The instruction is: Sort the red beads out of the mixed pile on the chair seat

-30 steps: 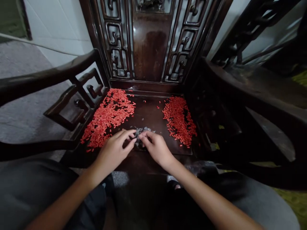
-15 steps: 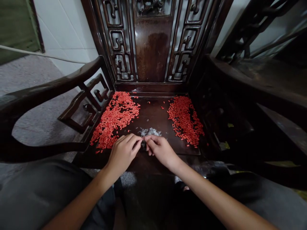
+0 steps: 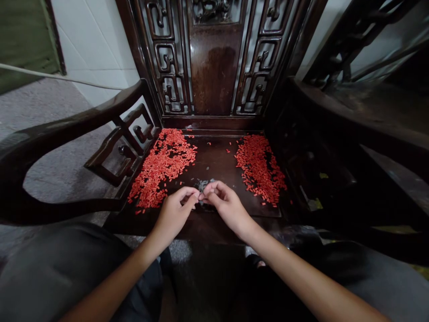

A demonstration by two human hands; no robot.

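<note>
My left hand [image 3: 179, 206] and my right hand [image 3: 225, 203] meet fingertip to fingertip over the front of a dark wooden chair seat [image 3: 217, 162]. Both are closed in a pinch, and whatever sits between the fingertips is too small to make out. Just behind the fingers lies a little heap of pale, translucent flakes [image 3: 202, 183], partly covered by my hands. Small red pieces, like short tubes, are spread in a large left pile [image 3: 161, 165] and a right pile [image 3: 258, 165], both apart from my right hand; the left pile reaches close to my left hand.
The carved chair back [image 3: 213, 80] rises behind the seat. A curved left armrest [image 3: 77, 117] and a right armrest [image 3: 355, 120] flank it. A pale cable [image 3: 83, 82] runs along the wall at left. My knees are on both sides below.
My right hand's fingers have lifted and curled a little, covering more of the flakes. The left fingers have bent inward. The whole view has shifted slightly.
</note>
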